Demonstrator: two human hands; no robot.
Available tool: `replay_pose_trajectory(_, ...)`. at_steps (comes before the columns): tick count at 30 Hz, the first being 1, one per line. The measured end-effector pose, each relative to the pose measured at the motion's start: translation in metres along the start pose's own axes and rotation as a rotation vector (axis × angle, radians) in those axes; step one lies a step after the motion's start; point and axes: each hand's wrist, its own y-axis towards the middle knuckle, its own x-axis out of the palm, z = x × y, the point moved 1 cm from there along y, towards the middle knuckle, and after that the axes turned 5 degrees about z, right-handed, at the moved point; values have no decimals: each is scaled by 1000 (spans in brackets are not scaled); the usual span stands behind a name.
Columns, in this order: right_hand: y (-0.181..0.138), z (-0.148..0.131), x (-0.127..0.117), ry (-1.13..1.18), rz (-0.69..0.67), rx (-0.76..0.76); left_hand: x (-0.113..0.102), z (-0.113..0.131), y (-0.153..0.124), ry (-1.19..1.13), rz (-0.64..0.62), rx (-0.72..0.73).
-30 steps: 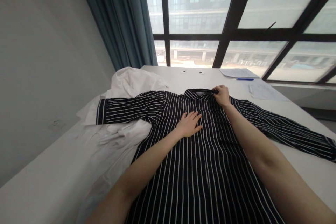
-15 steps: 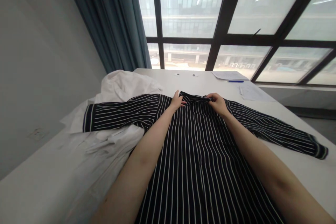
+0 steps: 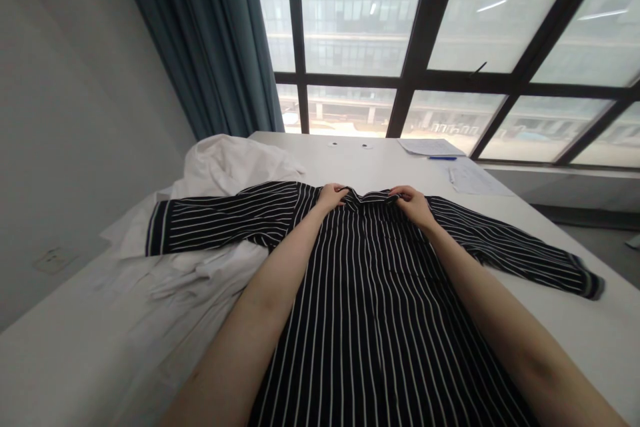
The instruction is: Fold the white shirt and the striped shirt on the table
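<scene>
A black shirt with white stripes (image 3: 350, 293) lies spread out, its sleeves stretched to both sides. At its neckline, my left hand (image 3: 331, 198) pinches the left part of the collar. My right hand (image 3: 411, 203) grips the collar's right part between thumb and fingers. Between the two hands the collar (image 3: 367, 199) stands slightly raised and dips in the middle. The left sleeve (image 3: 200, 221) rests over white cloth, while the right sleeve (image 3: 520, 247) lies on the bare tabletop.
Bunched white cloth (image 3: 230, 160) covers the left side of the white table (image 3: 320, 167). Papers (image 3: 433, 147) and a blue pen (image 3: 443, 158) lie at the far right. Beyond the table are a window (image 3: 353, 107) and a blue curtain (image 3: 215, 47). A grey wall (image 3: 75, 113) borders the left.
My left hand has closed on the left part of the collar, where its fingers were spread before. The collar's middle now dips. My right hand keeps its grip. The view has shifted slightly.
</scene>
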Motion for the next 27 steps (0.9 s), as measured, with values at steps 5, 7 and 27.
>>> replay_pose_trajectory(5,9,13,3,-72,65,176,3,5,11,-71,67,73)
replay_pose_trajectory(7,9,16,4,-97,94,203,0,5,12,-86,81,94)
replay_pose_trajectory(27,8,36,16,241,230,269,12,2,-5,-142,62,-97)
